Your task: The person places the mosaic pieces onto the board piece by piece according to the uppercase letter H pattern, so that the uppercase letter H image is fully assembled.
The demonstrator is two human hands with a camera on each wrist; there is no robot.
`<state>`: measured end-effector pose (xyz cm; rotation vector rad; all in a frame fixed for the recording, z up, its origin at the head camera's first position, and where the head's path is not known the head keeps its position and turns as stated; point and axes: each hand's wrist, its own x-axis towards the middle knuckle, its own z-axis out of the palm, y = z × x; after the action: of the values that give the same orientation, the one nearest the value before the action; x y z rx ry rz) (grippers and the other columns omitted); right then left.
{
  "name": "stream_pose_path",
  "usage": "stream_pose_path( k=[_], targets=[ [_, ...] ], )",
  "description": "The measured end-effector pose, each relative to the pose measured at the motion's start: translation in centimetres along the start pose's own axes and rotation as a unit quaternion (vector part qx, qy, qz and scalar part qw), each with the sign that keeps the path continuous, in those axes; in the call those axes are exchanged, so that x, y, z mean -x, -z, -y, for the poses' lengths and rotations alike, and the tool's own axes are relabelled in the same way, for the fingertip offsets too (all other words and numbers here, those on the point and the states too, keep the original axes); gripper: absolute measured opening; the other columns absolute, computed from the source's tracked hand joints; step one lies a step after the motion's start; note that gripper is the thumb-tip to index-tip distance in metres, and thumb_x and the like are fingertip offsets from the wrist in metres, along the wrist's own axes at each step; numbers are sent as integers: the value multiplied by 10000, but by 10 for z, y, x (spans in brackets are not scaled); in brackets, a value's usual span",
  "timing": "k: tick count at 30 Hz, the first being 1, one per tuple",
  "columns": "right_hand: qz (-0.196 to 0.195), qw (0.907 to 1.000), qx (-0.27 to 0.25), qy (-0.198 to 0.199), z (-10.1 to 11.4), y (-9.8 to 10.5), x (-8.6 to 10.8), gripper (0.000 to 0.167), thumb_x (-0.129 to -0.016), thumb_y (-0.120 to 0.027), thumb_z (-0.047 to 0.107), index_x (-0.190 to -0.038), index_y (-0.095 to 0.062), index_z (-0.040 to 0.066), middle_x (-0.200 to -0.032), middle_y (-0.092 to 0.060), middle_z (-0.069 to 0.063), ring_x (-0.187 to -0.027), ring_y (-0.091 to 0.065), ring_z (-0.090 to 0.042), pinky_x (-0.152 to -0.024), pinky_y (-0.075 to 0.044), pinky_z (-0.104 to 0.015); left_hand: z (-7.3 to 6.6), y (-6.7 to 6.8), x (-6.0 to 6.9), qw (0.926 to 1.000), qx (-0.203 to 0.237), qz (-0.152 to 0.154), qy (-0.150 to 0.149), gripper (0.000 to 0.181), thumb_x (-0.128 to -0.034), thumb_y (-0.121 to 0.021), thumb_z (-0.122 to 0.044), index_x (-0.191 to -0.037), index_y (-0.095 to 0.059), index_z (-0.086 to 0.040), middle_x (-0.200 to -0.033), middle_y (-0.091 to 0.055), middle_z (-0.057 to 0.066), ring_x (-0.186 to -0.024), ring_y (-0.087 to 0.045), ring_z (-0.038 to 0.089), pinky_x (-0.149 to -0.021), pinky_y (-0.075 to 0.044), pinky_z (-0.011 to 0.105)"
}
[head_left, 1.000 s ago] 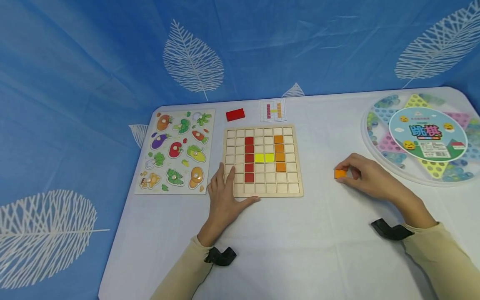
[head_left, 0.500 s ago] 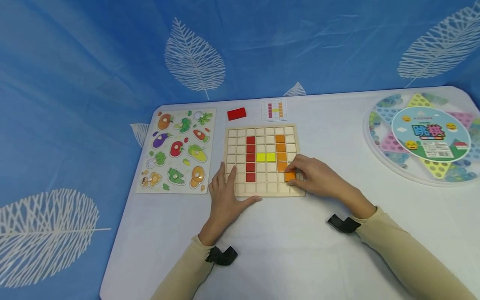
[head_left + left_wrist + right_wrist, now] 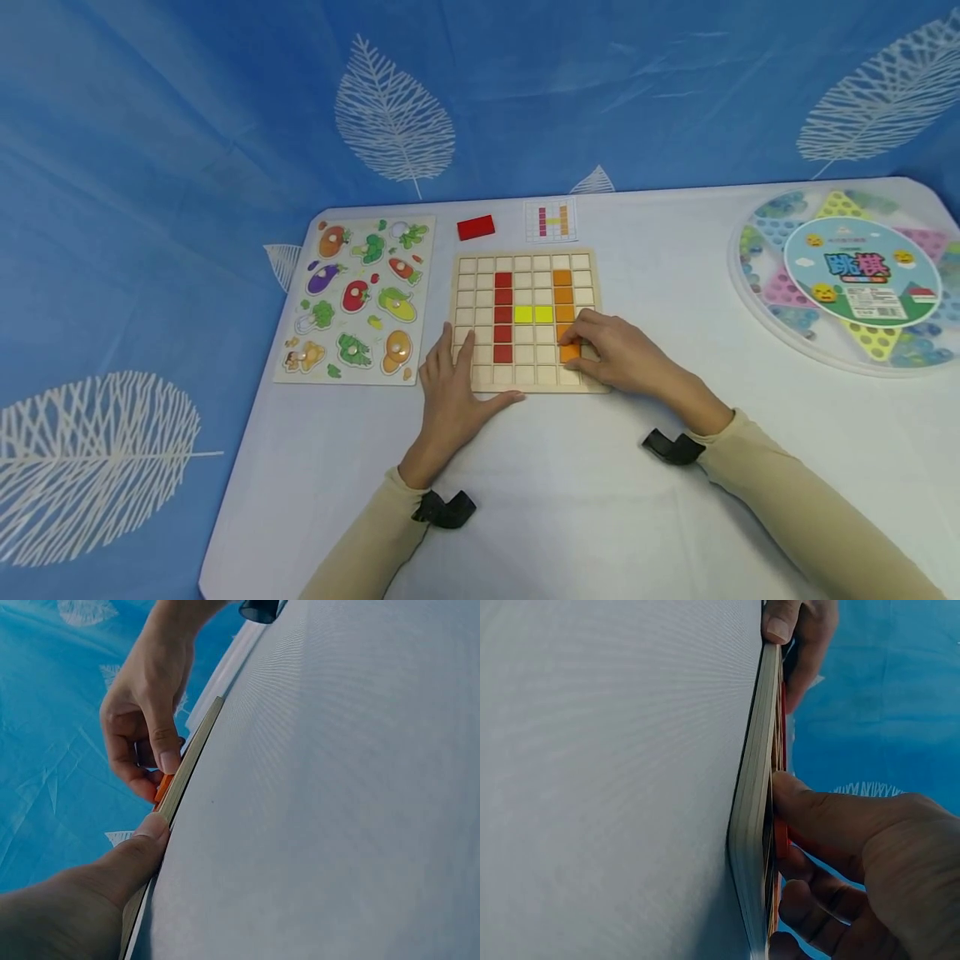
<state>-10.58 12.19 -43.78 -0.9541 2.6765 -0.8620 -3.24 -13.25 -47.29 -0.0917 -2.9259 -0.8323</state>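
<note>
A wooden grid board lies on the white tabletop, with a column of red tiles, two yellow tiles and a column of orange tiles in its squares. At the lower end of the orange column, my right hand pinches an orange tile between thumb and fingers. In the left wrist view that orange tile sits at the board's surface. My left hand lies spread at the board's lower left corner, fingers over the left edge, thumb against the front edge.
Behind the board are a red block and a small pattern card showing a coloured H. A vegetable puzzle board lies on the left. A round transparent game case stands at the right. Blue leaf-print cloth hangs behind.
My right hand has come left from the table's right side to the board, carrying the orange tile, then shifted slightly left to the foot of the orange column. The left hand has stayed put.
</note>
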Motion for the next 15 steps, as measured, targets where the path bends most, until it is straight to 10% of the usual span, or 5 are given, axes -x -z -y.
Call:
stream_pose_path(
  k=[15],
  targets=[
    [-72,9999,-45,-53,-1,-4,-1,253,-806,-809,213,-1027,-724,123,-976,-630,-3,-758,-526,-140,-709,-447,-316,1,0,1,10000,55,27,-9,1079,-657,-834,-583,-1492,-377,-75,-1594,-179,211,-1409,-221,380,-1089,-199,579]
  ],
)
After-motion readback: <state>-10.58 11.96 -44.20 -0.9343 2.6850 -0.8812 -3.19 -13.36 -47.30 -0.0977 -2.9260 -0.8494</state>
